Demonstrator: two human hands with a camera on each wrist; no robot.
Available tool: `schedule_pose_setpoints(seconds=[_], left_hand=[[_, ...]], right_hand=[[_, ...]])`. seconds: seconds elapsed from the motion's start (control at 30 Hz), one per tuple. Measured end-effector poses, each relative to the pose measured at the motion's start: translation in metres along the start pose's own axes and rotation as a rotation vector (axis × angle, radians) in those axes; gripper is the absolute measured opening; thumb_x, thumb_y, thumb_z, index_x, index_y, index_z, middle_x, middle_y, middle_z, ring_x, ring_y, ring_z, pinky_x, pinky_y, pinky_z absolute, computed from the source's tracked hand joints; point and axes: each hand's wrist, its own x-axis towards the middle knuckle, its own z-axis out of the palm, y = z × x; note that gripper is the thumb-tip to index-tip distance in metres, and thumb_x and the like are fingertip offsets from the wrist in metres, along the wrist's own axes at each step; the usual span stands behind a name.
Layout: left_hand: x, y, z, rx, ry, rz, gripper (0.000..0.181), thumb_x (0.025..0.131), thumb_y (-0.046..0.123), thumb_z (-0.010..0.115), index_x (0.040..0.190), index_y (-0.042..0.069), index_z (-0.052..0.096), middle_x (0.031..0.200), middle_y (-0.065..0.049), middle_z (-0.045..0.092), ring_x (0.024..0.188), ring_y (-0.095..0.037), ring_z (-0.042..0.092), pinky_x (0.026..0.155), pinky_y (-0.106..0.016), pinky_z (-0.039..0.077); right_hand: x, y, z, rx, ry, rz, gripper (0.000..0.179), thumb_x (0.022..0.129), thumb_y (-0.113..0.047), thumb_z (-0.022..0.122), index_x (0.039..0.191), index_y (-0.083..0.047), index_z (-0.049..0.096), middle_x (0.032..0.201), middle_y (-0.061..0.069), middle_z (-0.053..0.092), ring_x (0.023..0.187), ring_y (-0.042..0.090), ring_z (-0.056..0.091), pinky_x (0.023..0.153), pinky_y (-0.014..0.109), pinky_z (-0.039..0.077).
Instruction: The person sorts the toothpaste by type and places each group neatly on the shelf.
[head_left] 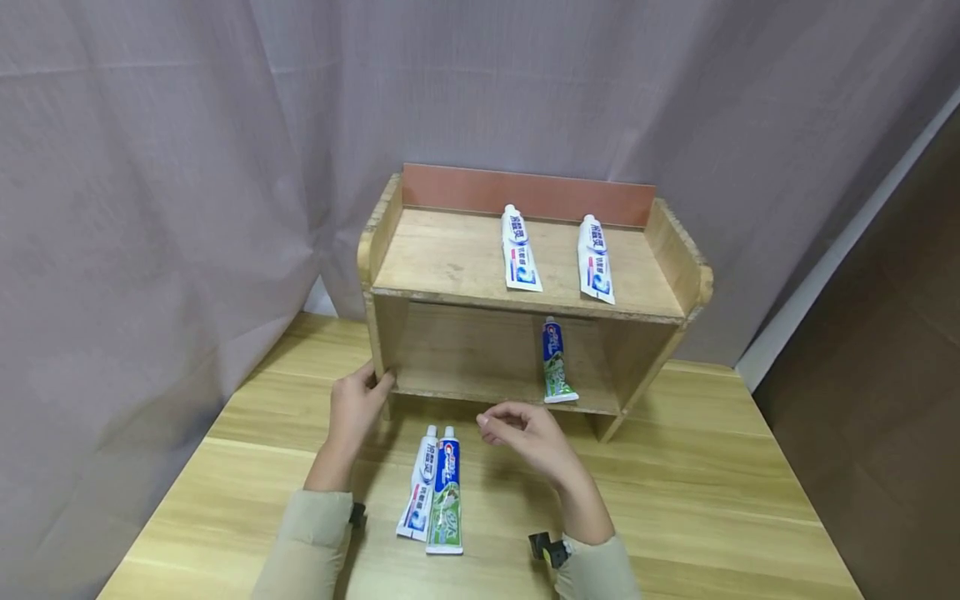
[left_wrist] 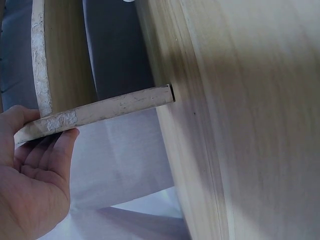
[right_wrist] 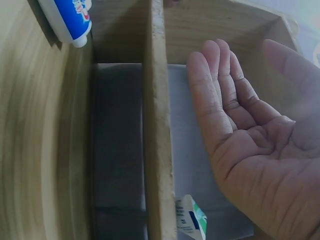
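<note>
On our counter, a blue-green Crest tube lies beside a white tube with Chinese lettering. Our right hand is relaxed, fingers loosely extended; our left hand pinches the wooden shelf by its left side. Inside lies a second Crest tube; on top, two white tubes; behind, a grey curtain.

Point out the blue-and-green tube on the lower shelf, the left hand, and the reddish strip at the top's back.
Shelved blue-and-green tube (head_left: 555,360): head view, middle of its printed front.
Left hand (head_left: 354,407): head view, back of the hand.
Reddish strip (head_left: 547,197): head view, middle of its front face.
</note>
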Motion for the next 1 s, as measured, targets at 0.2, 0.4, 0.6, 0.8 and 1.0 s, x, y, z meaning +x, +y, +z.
schedule_pose_setpoints(seconds=[0.2,0.4,0.6,0.8,1.0], left_hand=[[0.001,0.002,-0.001,0.015,0.01,0.004,0.032,0.094,0.018,0.069,0.122,0.002,0.071,0.101,-0.023,0.074,0.086,-0.033,0.075,0.067,-0.033,0.065],[0.001,0.004,-0.001,0.022,0.006,0.005,0.032,0.094,0.019,0.07,0.122,0.002,0.071,0.1,-0.023,0.074,0.085,-0.033,0.075,0.066,-0.034,0.065],[0.0,0.005,-0.002,0.017,0.005,0.002,0.032,0.094,0.017,0.07,0.122,0.001,0.071,0.1,-0.024,0.073,0.084,-0.035,0.075,0.066,-0.036,0.065],[-0.001,0.004,-0.002,0.015,-0.005,-0.014,0.033,0.095,0.016,0.069,0.124,-0.001,0.069,0.102,-0.025,0.073,0.086,-0.036,0.075,0.068,-0.036,0.065],[0.0,0.004,-0.002,0.018,-0.003,-0.017,0.033,0.095,0.017,0.069,0.123,0.0,0.07,0.1,-0.024,0.073,0.084,-0.034,0.075,0.066,-0.033,0.065]], right_hand=[[0.005,0.011,0.007,-0.076,-0.042,0.089,0.036,0.095,-0.035,0.07,0.107,-0.001,0.072,0.096,0.015,0.073,0.092,0.039,0.069,0.085,0.049,0.061],[0.009,0.025,0.017,-0.18,-0.147,0.126,0.035,0.097,-0.034,0.067,0.101,0.0,0.073,0.09,0.016,0.073,0.084,0.036,0.07,0.077,0.05,0.061],[0.012,0.038,0.027,-0.261,-0.21,0.16,0.024,0.094,-0.029,0.07,0.094,-0.005,0.074,0.082,0.012,0.072,0.07,0.024,0.065,0.059,0.032,0.057],[0.011,0.052,0.039,-0.319,-0.229,0.194,0.026,0.087,-0.032,0.078,0.082,-0.007,0.072,0.071,0.007,0.069,0.056,0.013,0.055,0.048,0.022,0.045],[0.012,0.055,0.049,-0.408,-0.187,0.187,0.044,0.084,-0.04,0.079,0.056,-0.014,0.059,0.048,-0.01,0.049,0.042,0.005,0.034,0.039,0.018,0.026]])
